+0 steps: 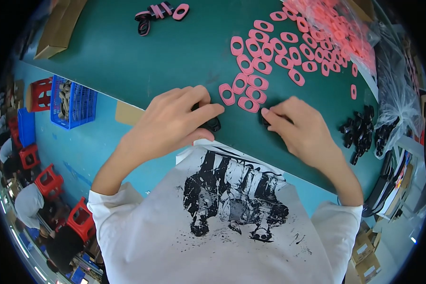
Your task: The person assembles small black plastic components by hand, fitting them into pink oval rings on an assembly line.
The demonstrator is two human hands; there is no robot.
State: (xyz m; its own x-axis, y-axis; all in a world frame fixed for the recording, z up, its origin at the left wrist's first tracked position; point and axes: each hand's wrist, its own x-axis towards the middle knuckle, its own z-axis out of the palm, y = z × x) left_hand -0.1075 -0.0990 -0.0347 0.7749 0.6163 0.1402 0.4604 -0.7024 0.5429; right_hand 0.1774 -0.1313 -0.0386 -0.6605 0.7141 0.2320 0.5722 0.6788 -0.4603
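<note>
My left hand rests at the near edge of the green table, its fingers curled over a small black plastic part that they mostly hide. To the right, my right hand pinches another small black piece between thumb and forefinger, just above or on the tabletop. Many flat pink oval rings lie spread beyond my hands, the nearest ones between them. At the far left of the table sits a small group of black parts with pink rings fitted on them.
A clear bag of pink rings spills at the far right. Below it lies a pile of black parts, beside a clear plastic bag. A cardboard box stands far left. Blue crate and red stools are on the floor.
</note>
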